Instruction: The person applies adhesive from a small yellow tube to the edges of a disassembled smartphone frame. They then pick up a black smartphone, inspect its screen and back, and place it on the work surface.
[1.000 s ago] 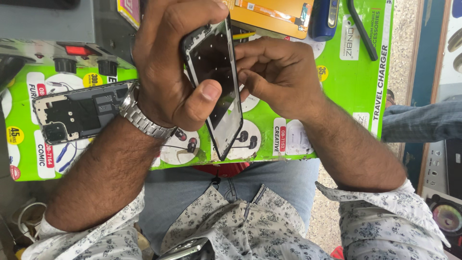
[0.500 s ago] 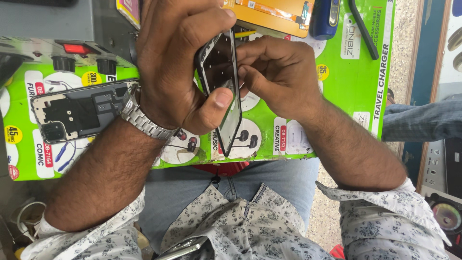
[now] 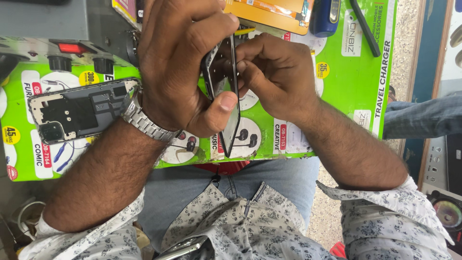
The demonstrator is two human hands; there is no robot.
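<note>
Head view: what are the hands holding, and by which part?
The left hand holds a phone frame edge-on by its long sides, thumb on the near edge. The right hand fingers touch its upper part.

A glossy green cardboard sheet (image 3: pixel 356 72) lies under a shiny metal watch (image 3: pixel 144 120) and a glossy black phone frame (image 3: pixel 226 96).

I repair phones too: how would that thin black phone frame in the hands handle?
The thin black phone frame probably weighs little and may flex: the left hand holds it edge-on. Likely fragile, given its slimness.
</note>
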